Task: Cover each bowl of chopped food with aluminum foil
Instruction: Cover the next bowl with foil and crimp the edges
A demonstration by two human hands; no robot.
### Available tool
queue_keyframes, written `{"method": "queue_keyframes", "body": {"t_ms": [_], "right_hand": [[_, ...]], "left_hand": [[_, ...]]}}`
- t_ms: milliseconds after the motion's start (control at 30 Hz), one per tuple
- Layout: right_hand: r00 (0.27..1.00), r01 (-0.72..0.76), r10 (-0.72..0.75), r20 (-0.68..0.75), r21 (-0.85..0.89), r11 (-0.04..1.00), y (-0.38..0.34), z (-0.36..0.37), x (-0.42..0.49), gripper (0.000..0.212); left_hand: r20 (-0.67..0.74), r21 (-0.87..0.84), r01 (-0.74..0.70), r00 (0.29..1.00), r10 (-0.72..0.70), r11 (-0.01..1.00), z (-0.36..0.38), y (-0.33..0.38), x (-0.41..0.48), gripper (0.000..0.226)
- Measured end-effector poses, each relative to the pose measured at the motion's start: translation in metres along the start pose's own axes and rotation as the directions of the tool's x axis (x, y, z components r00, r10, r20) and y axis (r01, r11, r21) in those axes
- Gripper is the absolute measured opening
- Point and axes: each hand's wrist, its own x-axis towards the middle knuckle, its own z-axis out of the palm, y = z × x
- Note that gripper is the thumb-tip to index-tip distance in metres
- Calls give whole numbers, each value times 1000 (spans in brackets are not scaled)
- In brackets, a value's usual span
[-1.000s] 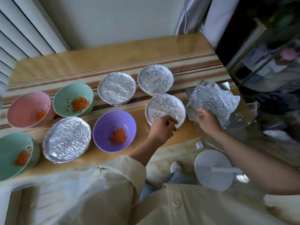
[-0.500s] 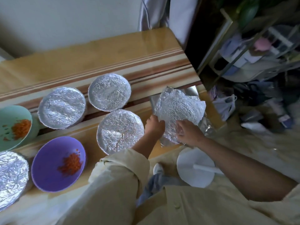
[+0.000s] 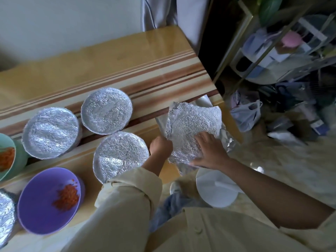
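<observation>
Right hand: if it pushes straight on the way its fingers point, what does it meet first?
The crumpled foil sheet: the right hand rests on it, fingers aimed up-left in the picture. Past the sheet's edge the line looks like bare table, though depth is unclear.

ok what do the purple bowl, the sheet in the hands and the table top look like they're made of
Purple bowl: likely plastic or melamine, smooth even colour with a soft sheen. Crumpled foil sheet: thin aluminium foil, shiny, finely creased, holding its folds. Table top: wood or wood-look laminate, glossy, striped bands with bright reflections; cannot tell which.
</observation>
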Motion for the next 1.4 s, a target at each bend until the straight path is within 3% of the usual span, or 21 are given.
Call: {"method": "queue_keyframes", "body": {"t_ms": [100,267,533,633,700,767,833,900,1000,1100,1200,1400], "right_hand": [[1000,2,-2,3,-69,998,3,2,0,98],[998,55,-55,13,29,998,15,2,-1,94],[988,147,-132,-85,193,970,25,8,-12,82],[982,167,-136,-128,278,946,24,7,-12,66],[980,113,-46,-195,350,930,23,6,-10,47],[947,-13,124,-297,348,938,26,8,-7,45],[888,-215,331,-319,349,912,30,8,-2,63],[857,-338,453,-247,396,854,32,7,0,83],[807,-397,547,-223,479,783,37,8,2,99],[751,-417,623,-219,574,705,46,12,2,110],[740,-386,633,-227,628,676,53,8,1,110],[723,-394,665,-190,677,622,56,3,3,98]], "left_hand": [[21,-55,-1,1000,2,998,4,-3,2,30],[17,-195,27,1000,-24,980,6,-7,4,30],[-56,-395,26,997,-52,918,10,-1,2,38],[7,-526,5,1000,-2,850,13,0,4,15],[46,-565,24,999,3,825,15,-1,5,34],[13,-542,11,1000,-5,841,15,0,6,34],[-36,-515,-1,999,-21,857,16,1,8,27],[-88,-478,6,995,-55,879,17,2,10,23],[-104,-448,37,990,-93,894,18,3,15,21],[-78,-557,70,988,-136,827,20,3,17,35],[-67,-579,106,982,-176,809,23,5,17,49],[-5,-542,150,983,-182,827,22,3,16,29]]}}
